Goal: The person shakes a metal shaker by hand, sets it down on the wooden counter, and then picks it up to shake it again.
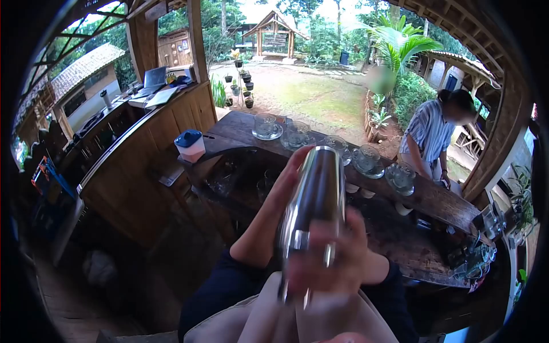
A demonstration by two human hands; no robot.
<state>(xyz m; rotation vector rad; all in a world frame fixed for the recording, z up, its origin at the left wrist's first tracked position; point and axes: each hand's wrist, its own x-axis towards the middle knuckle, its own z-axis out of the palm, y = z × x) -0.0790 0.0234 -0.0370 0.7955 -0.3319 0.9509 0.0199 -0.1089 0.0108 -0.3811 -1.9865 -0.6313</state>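
A shiny metal shaker is held up in front of my body, tilted, its narrower end up. My left hand is wrapped along its left side near the top. My right hand, smeared by motion, grips the lower part from the right. Beyond the shaker, several clear glass cups on saucers stand in a row along the raised wooden shelf. The shaker hides part of this row.
A container with a blue lid stands at the shelf's left end. At the right, a person in a striped shirt stands behind the shelf. A laptop is on the left counter. Glassware sits at the lower right.
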